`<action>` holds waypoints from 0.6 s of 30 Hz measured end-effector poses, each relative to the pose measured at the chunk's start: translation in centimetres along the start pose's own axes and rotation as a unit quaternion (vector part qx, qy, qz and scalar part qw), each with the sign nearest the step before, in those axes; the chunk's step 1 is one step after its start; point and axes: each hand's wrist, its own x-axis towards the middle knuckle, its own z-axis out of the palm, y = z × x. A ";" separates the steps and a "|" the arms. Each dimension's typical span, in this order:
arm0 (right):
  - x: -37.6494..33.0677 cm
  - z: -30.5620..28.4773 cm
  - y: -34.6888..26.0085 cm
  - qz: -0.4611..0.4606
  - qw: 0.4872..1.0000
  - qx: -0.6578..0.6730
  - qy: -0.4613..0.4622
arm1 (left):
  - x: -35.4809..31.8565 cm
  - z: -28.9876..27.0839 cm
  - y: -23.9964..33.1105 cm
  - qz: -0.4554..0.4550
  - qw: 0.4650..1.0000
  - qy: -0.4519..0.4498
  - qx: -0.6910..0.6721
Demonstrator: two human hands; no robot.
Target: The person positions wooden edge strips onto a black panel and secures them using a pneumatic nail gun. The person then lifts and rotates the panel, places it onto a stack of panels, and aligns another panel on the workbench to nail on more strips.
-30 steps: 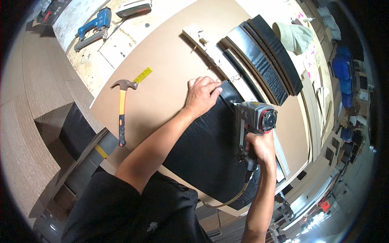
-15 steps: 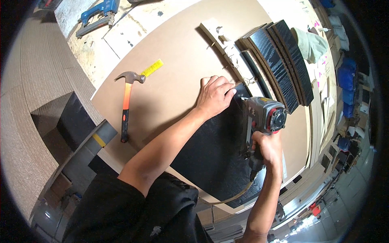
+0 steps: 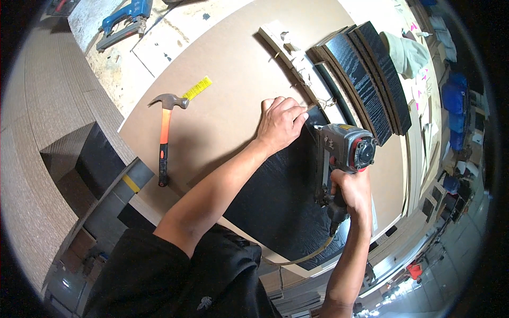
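A black wood-grain panel [image 3: 265,193] lies on a large brown board [image 3: 228,116]. My left hand [image 3: 280,123] is closed on the panel's far end, its fingers curled over the edge beside a pale wooden strip [image 3: 294,62]. In my right hand [image 3: 352,192] is a grey and black air nail gun [image 3: 347,147], gripped by its handle. The gun's nose points toward the panel's far right corner, near my left fingertips. I cannot tell whether it touches the panel. A thin air hose [image 3: 307,258] curves from the handle's lower end across the panel.
To the left, a claw hammer [image 3: 165,127] with an orange and black handle lies by a yellow strip [image 3: 198,87]. Black boards [image 3: 347,63] are stacked at the right, near a pale cloth [image 3: 405,55]. A blue nail gun [image 3: 127,21] lies at the far left.
The view has shifted slightly. Both hands, the nail gun and the panel keep nearly the same places relative to one another.
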 end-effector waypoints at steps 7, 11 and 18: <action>0.2 0.5 -0.6 -0.008 1.000 -0.005 0.003 | -0.1 -0.2 -0.1 -0.016 1.000 -0.012 -0.013; 0.3 0.2 -0.7 -0.011 1.000 -0.019 -0.004 | 0.1 0.0 0.0 -0.010 1.000 -0.008 -0.012; 0.5 0.3 -0.3 -0.008 0.999 -0.034 0.003 | 0.2 0.2 0.0 0.008 1.000 0.010 -0.007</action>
